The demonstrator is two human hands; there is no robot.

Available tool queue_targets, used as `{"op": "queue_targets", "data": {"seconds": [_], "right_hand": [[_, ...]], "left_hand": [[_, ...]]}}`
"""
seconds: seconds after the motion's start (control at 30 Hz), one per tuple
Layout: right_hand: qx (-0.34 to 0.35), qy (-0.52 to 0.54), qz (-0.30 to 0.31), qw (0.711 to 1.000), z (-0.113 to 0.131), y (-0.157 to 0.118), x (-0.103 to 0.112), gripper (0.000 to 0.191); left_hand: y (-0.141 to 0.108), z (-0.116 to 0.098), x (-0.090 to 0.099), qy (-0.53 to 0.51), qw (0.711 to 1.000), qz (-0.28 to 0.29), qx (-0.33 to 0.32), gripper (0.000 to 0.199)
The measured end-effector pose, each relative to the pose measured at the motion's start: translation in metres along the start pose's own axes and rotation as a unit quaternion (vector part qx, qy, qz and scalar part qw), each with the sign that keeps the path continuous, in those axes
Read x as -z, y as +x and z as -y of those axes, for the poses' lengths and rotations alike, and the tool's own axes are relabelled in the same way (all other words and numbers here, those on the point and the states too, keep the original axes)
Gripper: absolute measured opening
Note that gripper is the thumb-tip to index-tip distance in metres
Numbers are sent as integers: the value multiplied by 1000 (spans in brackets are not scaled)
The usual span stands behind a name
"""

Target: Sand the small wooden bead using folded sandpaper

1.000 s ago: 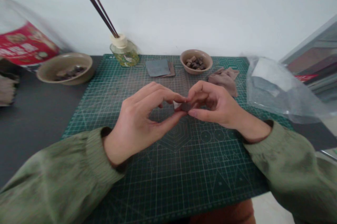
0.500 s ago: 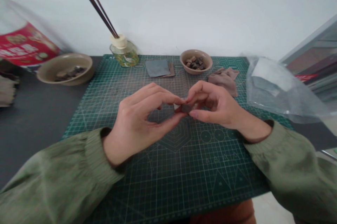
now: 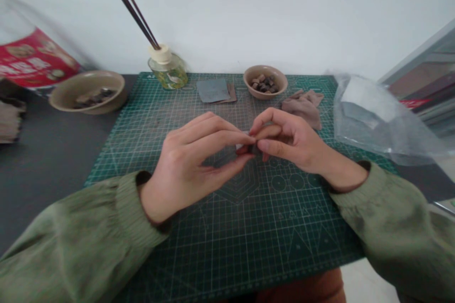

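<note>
Above the middle of the green cutting mat point(image 3: 227, 246), my left hand point(image 3: 195, 160) pinches a small dark piece point(image 3: 250, 148) between its thumb and fingertips. A pale bit shows beside that piece, mostly hidden by the fingers. My right hand point(image 3: 291, 142) meets it from the right, thumb and fingers bent together at the piece; whether something else lies between them is hidden. Behind my right hand lies a crumpled brown cloth point(image 3: 304, 107). A small bowl point(image 3: 265, 96) holding several brown and dark chunks stands at the mat's back edge.
A grey square sheet point(image 3: 213, 90) lies on a brown one at the back. Left of it stands a glass reed diffuser point(image 3: 169, 74). A larger bowl point(image 3: 88, 107) and a red packet point(image 3: 35, 59) are at the left. A clear plastic bag point(image 3: 377, 123) lies at the right.
My right fingers have shifted on the small piece, with the thumb drawn in and a finger now stretched towards it. My left fingertips have moved slightly right and cover more of the piece.
</note>
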State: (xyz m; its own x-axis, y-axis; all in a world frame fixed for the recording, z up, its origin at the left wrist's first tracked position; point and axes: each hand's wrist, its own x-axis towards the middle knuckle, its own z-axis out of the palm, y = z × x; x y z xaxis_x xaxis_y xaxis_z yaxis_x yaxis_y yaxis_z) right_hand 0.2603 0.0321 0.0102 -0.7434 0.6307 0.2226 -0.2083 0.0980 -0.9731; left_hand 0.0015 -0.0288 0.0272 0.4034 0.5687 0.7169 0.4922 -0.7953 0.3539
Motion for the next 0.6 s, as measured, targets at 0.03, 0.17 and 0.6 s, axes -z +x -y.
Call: {"op": "queue_targets", "data": {"seconds": [0.03,0.17,0.6], "right_hand": [[3,0,2,1000,0,0,0,25],[5,-2,16,1000,1,0,0,22],[-12,-1,28,1000,0,0,1,27]], "left_hand": [[0,0,0,0,1000,0,2,22],[-1,-2,0,-5,1000,2,11,23],[-1,-3,-2,-17,999,9,32,23]]}}
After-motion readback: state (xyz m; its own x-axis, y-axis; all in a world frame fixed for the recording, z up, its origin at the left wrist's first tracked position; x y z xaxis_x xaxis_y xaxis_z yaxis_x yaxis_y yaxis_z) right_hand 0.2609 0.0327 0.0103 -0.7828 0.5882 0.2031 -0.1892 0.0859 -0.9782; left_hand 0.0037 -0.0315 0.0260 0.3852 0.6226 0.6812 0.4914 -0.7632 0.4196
